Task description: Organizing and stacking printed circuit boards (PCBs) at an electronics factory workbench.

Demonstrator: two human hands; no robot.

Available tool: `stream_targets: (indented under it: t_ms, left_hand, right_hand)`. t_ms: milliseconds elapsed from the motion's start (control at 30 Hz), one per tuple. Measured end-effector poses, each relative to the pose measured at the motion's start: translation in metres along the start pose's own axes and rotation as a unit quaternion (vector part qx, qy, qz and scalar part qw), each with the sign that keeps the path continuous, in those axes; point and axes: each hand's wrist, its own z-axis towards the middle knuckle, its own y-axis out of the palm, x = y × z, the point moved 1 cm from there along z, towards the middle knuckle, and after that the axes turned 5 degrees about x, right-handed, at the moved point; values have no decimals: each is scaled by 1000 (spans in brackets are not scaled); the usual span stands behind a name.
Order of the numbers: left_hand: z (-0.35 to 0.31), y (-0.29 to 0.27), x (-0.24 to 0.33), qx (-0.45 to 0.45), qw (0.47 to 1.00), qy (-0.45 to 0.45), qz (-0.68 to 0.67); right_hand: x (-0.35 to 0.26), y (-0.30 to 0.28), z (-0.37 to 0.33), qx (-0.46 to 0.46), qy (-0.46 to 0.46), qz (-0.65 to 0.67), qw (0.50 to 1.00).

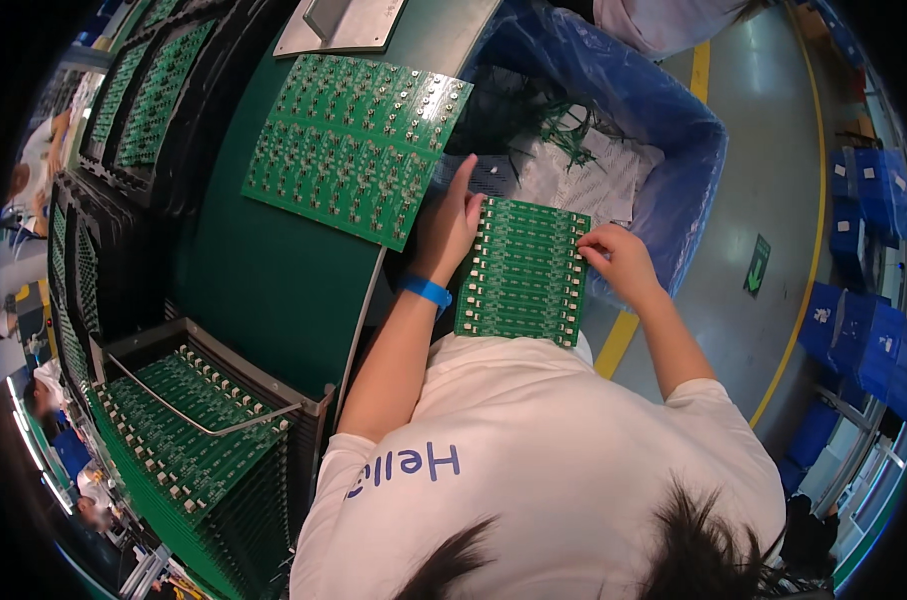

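A green table [224, 290] stands beside a blue-lined bin [689, 150]. In front of the white shirt [544, 440] is a green circuit board [524, 275], its upper left edge grasped by the left hand [448, 232], its right edge pinched between the right hand's [628, 263] thumb and fingertips.

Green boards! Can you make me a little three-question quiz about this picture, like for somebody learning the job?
1. True or false: the left hand is at the left edge of the held board.
2. What colour is the bin? A) red B) blue C) yellow
3. Fill in: the band is on the ____ wrist.

Key: 1. True. 2. B. 3. Left.
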Motion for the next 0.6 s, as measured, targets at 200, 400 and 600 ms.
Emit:
stream_targets:
  t_ms: [200, 400, 600]
  left_hand:
    - [-8, -9, -13, -94, 994, 51, 17]
    - [-14, -16, -9, -128, 987, 64, 71]
    - [-13, -21, -1, -139, 980, 79, 117]
  right_hand:
    - [-1, 2, 2, 13, -93, -128, 987]
    - [11, 5, 3, 98, 112, 90, 985]
    - [-3, -6, -3, 12, 24, -23, 999]
